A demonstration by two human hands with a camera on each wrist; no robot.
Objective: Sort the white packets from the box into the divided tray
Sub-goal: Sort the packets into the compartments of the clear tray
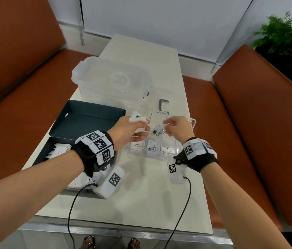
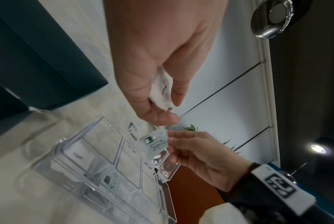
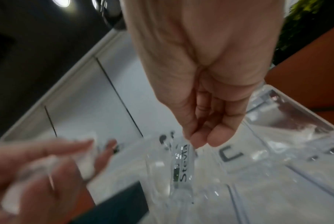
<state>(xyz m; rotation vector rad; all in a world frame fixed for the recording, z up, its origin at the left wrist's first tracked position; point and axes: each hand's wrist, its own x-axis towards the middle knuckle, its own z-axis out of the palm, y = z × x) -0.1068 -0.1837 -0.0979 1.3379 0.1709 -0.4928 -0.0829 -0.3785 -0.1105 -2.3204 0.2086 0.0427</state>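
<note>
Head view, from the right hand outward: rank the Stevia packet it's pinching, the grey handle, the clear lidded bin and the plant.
1. Stevia packet, pinched in the right hand, over the tray.
2. Grey handle, just beyond.
3. Clear lidded bin, far left.
4. Plant, far right corner.

My head camera is looking steeply down over the table (image 1: 147, 203); both wrist cameras are peering close along the fingers, sharing the divided tray (image 2: 97, 180).

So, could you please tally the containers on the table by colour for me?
Clear plastic: 2, the lidded tub and the divided tray
Dark: 1, the open box
Total: 3
</note>
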